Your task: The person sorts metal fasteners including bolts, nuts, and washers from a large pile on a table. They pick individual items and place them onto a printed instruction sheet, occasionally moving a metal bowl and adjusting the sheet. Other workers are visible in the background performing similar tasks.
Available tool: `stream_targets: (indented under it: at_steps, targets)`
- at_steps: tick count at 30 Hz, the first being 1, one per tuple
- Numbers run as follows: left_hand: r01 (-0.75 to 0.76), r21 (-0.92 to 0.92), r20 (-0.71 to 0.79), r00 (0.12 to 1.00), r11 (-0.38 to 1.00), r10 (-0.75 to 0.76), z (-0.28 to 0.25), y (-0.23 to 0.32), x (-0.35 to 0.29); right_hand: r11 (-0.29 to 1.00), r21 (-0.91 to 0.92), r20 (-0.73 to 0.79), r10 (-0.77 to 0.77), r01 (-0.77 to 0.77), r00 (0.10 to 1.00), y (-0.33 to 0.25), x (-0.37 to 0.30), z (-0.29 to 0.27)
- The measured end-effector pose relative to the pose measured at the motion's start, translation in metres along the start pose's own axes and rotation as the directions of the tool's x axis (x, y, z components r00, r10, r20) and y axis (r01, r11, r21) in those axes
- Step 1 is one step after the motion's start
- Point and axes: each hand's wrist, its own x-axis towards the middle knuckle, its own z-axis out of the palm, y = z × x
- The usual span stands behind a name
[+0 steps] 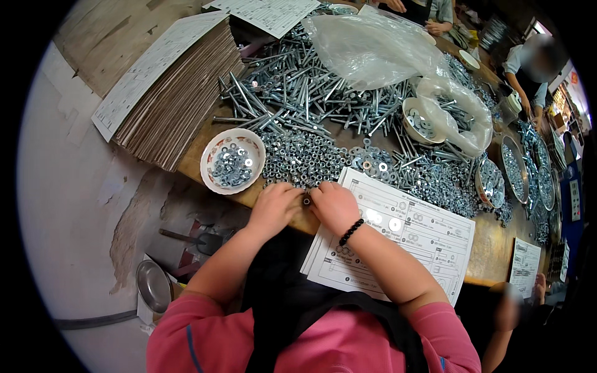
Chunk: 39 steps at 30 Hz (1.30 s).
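Observation:
At the table's near edge, my left hand (275, 206) and my right hand (334, 202) are close together, fingers bent at the front of a heap of small metal nuts (298, 155). A dark ring-shaped piece, like a nut (306, 200), shows between the fingertips of both hands. Whatever each hand pinches is mostly hidden by the fingers. My right wrist, with a black bead bracelet (351, 232), lies over a stack of printed sheets (398, 248). Several loose washers (394, 224) rest on the top sheet. Left of the heap stands a patterned white bowl (207, 166) of small metal parts.
Long bolts (311, 93) are heaped behind the nuts, partly under a clear plastic bag (379, 50). A tall stack of brown cardboard (180, 93) stands at the left. More bowls of washers, such as a white bowl (410, 127), stand at right. Other people work farther off.

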Motion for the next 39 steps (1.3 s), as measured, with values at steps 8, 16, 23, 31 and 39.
stream_targets:
  at_steps: [8,16,23,31,39]
  targets:
    - [0.158,0.094,0.088,0.982,0.983,-0.166,0.0,-0.01,0.007,0.992,0.121,0.06,-0.022,0.015,0.998,0.003,0.006,-0.004]
    - [0.041,0.047,-0.008,0.999,0.998,-0.04,0.003,-0.007,0.006,0.996,0.078,0.158,-0.051,0.039,0.986,-0.009,0.006,0.003]
    - [0.152,0.007,0.087,0.984,0.988,-0.152,-0.011,-0.011,0.005,0.999,0.018,0.11,0.042,-0.045,0.993,-0.002,0.008,0.003]
    - [0.121,0.156,0.008,0.992,0.98,-0.124,-0.022,-0.011,-0.014,0.998,-0.045,0.192,0.055,-0.047,0.98,-0.009,0.005,-0.003]
    - [0.147,0.012,-0.062,0.987,0.989,-0.146,-0.002,-0.013,-0.006,0.997,0.071,0.172,0.016,-0.029,0.985,-0.01,0.004,0.0]
